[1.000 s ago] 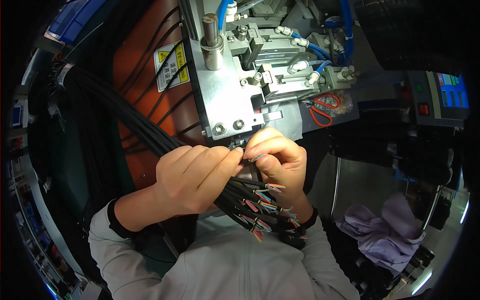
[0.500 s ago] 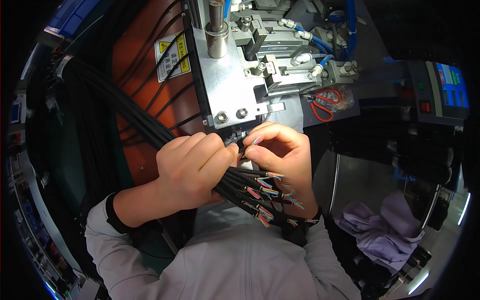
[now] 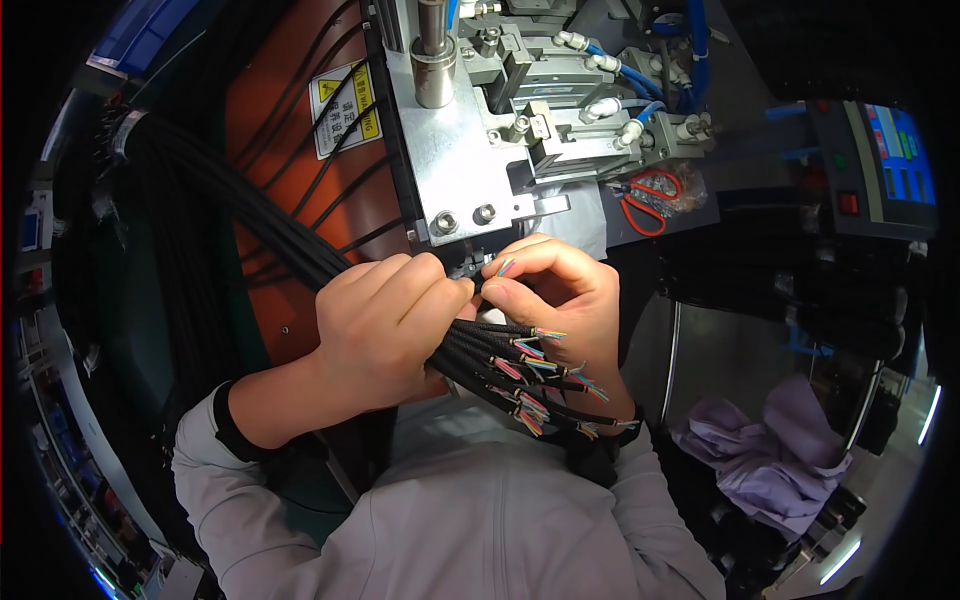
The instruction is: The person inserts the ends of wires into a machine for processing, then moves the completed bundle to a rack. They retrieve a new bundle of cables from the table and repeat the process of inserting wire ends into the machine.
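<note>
My left hand is closed round a thick bundle of black braided cables. Their cut ends fan out to the right, showing thin pink, blue, yellow and white wires. Between thumb and forefinger, my right hand pinches the end of one cable, whose coloured wires stick up past the fingertips. The tips of both hands nearly meet just below the front edge of a metal machine plate. My left fingers hide most of the pinched cable.
Pneumatic cylinders with blue hoses stand beyond the plate. Red-handled scissors lie to their right, near a plastic bag. A control panel is at far right, a purple cloth below it. Long black cables run in from the upper left.
My right fingertips have shifted slightly left and up, and the pinched wires now tilt differently. The fanned cable ends have moved up a little. My left hand keeps its grip.
</note>
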The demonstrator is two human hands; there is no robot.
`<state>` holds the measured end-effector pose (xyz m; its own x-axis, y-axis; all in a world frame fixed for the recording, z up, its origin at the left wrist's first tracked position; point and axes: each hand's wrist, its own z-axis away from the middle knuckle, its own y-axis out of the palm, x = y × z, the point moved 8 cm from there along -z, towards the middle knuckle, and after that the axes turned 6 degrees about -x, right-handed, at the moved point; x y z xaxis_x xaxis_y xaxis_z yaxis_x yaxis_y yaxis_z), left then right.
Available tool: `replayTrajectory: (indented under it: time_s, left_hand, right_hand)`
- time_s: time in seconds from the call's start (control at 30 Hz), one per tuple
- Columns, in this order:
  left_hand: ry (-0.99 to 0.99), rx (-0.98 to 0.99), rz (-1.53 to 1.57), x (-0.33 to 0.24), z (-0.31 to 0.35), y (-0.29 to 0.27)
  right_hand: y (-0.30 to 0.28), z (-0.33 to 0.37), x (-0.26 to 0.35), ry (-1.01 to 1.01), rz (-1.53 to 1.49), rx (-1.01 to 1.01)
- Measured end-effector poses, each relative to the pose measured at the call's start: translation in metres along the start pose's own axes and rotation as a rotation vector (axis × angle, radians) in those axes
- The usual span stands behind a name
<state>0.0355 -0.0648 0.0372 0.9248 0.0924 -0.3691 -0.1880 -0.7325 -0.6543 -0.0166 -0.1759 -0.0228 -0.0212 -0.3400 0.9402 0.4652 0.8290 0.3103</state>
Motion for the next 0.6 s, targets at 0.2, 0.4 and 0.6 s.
replayTrajectory:
  time_s: [0.2, 0.4, 0.6]
  left_hand:
    - [-0.013, 0.022, -0.01, 0.0007, -0.0005, 0.0018]
    - [-0.017, 0.017, -0.007, 0.0013, 0.001, 0.0033]
    - [-0.019, 0.028, -0.009, 0.0014, 0.0012, 0.0048]
  right_hand:
    - [-0.0005, 0.0005, -0.0019, 0.023, 0.005, -0.034]
    - [-0.0016, 0.0009, -0.0048, -0.012, 0.001, -0.053]
    - [-0.0017, 0.0025, -0.0037, -0.032, 0.0, -0.036]
